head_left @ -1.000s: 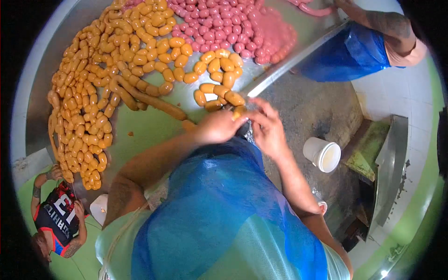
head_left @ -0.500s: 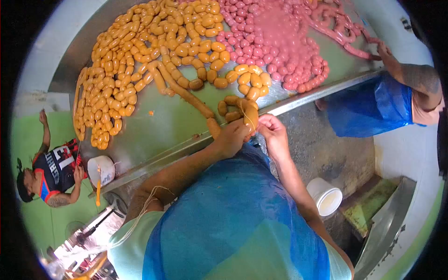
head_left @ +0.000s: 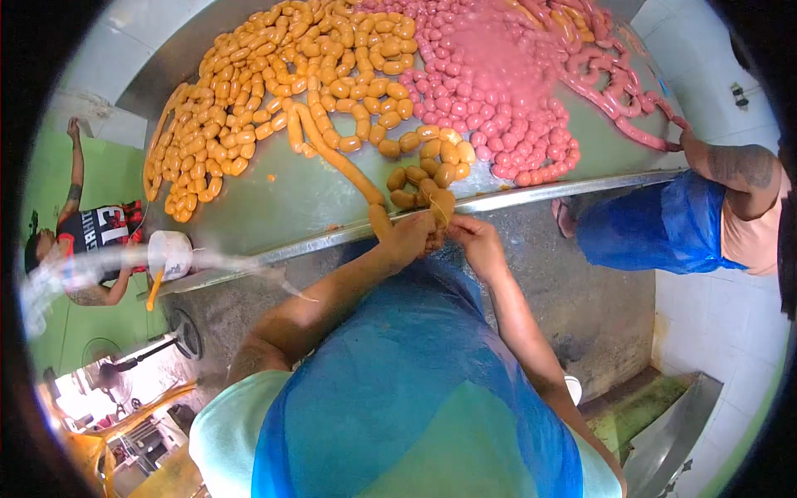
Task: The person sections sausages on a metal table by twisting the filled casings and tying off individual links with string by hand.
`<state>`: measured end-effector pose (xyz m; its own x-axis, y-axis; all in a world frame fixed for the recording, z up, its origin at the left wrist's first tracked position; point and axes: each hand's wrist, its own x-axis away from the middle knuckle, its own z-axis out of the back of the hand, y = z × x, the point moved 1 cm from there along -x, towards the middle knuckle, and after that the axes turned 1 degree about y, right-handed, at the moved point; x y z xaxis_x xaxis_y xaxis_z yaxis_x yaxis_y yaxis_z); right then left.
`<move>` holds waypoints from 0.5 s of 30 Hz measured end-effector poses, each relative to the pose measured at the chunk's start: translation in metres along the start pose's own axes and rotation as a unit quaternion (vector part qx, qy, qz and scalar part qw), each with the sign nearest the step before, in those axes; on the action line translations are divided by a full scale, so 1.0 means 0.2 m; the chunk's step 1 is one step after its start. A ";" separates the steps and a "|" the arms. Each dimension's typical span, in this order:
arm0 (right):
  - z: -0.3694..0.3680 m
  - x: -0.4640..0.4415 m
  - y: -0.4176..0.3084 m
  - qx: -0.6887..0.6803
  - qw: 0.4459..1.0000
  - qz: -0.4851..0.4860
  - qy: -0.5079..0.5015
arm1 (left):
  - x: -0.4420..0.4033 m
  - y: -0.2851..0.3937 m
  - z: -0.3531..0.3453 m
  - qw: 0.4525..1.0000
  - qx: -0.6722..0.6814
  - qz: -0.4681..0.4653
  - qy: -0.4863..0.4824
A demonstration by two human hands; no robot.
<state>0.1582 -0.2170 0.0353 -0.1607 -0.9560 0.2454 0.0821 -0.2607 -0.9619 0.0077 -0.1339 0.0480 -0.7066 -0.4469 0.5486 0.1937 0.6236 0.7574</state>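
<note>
My left hand is closed around an orange sausage chain at the metal table's near edge. One plump sausage sticks up out of that grip, with a thin string lying across it. Close beside it on the right, my right hand pinches with thumb and forefinger at the string, whose end is hidden by the fingers. A long untied sausage length runs over the table into my left hand. Finished orange links curl just beyond both hands.
Orange sausage links heap at the left of the table, pink links at the right. A co-worker's hand touches a pink length. Another person is at far left by a white bucket. A blurred pale strand crosses the left.
The view has turned and shifted slightly. My hands stay together at the sausage, the right one still pinching. A pale strand has swung across the left side.
</note>
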 end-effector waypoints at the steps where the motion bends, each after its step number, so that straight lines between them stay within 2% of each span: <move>1: -0.01 0.01 -0.03 0.001 1.000 -0.001 -0.001 | 0.00 -0.03 -0.02 0.999 -0.038 -0.015 -0.022; 2: -0.04 -0.01 -0.05 -0.247 0.966 -0.047 -0.058 | 0.01 -0.03 -0.05 0.999 -0.038 -0.016 -0.024; 3: -0.07 -0.02 -0.09 -0.479 0.866 -0.087 -0.112 | 0.02 -0.02 -0.08 0.999 -0.032 -0.021 -0.002; 4: -0.09 -0.04 -0.14 -0.479 0.867 -0.083 -0.113 | 0.03 0.00 -0.11 0.999 -0.026 -0.028 0.019; 5: -0.10 -0.05 -0.21 -0.542 0.827 -0.026 -0.151 | 0.04 0.05 -0.11 0.999 -0.029 -0.031 0.020; 6: -0.10 -0.06 -0.24 -0.600 0.777 0.032 -0.187 | 0.06 0.10 -0.10 0.999 0.039 0.006 -0.022; 7: -0.10 -0.08 -0.23 -0.601 0.776 0.035 -0.189 | 0.07 0.13 -0.10 0.991 0.106 0.045 -0.063; 11: -0.08 -0.10 -0.11 -0.524 0.845 -0.033 -0.099 | 0.06 0.11 -0.09 0.979 0.180 0.037 -0.088; 13: -0.03 -0.09 -0.09 -0.492 0.866 -0.041 -0.072 | 0.05 0.09 -0.10 0.987 0.152 0.021 -0.040; 14: 0.03 -0.07 -0.07 -0.191 0.979 -0.025 -0.063 | 0.05 0.10 -0.10 0.987 0.155 0.016 -0.038; 15: 0.07 -0.04 -0.06 0.129 0.991 -0.007 -0.047 | 0.05 0.10 -0.10 0.994 0.098 0.036 -0.017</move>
<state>0.1719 -0.2080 0.0455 -0.0723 -0.9569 0.2812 0.3305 -0.2890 -0.8985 0.0184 -0.1394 0.0757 -0.7192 -0.3772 0.5836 0.1103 0.7672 0.6318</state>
